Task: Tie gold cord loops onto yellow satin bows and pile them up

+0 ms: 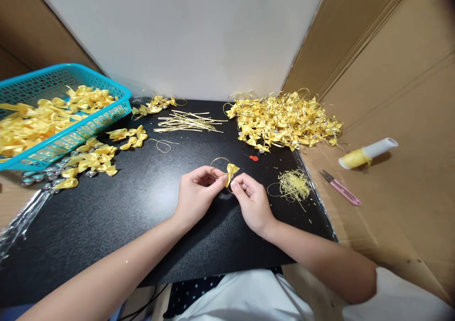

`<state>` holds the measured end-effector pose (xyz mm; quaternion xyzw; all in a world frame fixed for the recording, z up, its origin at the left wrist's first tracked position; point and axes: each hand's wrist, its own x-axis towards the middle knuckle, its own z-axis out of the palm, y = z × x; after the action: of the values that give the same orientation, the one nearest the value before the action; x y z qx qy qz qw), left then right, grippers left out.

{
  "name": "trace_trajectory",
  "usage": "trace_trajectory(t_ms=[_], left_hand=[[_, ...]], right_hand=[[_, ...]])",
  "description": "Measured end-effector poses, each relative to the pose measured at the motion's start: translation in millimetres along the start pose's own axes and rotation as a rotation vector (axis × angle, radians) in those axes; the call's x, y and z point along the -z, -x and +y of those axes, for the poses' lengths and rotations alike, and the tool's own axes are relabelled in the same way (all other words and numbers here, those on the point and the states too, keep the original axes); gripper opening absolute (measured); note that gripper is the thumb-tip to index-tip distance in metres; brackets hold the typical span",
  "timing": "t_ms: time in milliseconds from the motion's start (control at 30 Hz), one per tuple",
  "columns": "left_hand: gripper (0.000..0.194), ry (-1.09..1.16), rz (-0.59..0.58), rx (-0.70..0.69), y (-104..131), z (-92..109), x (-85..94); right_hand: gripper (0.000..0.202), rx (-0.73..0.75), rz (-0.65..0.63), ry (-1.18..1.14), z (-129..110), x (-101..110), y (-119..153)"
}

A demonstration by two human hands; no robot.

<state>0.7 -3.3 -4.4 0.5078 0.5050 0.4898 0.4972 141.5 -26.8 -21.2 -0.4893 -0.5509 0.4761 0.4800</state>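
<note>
Between my two hands, above the black table, is a small yellow ribbon bow [232, 169] with a loop of thin gold cord [221, 159] rising behind it. My left hand [199, 190] pinches the bow's left side between thumb and forefinger. On its lower right, my right hand [251, 200] is closed in a pinch, thumb against forefinger, at the bow's edge. Whatever lies right between the right fingertips is mostly hidden; it may be cord or a small bell. A short piece of cord shows just below the bow.
A turquoise basket [122, 104] of yellow bows stands at left, with bows and silvery bells [91, 173] beside it. Cut gold cords [188, 122] lie behind my hands. At right are a heap of finished-looking bows [284, 119], cord scraps [295, 185], pink thread snips [344, 191] and a white tube [380, 147].
</note>
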Motion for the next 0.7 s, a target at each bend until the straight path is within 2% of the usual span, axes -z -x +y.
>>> trace_trajectory(t_ms=[333,700], left_hand=[[0.015,-0.036,-0.012,-0.026,0.5,-3.0,1.1],[0.009,-0.134,0.002,-0.162,1.9,-3.4,0.7]], right_hand=[[0.028,0.007,-0.026,0.031,0.0,2.2,-1.9],[0.025,0.011,-0.037,-0.147,3.4,-1.4,-3.5]])
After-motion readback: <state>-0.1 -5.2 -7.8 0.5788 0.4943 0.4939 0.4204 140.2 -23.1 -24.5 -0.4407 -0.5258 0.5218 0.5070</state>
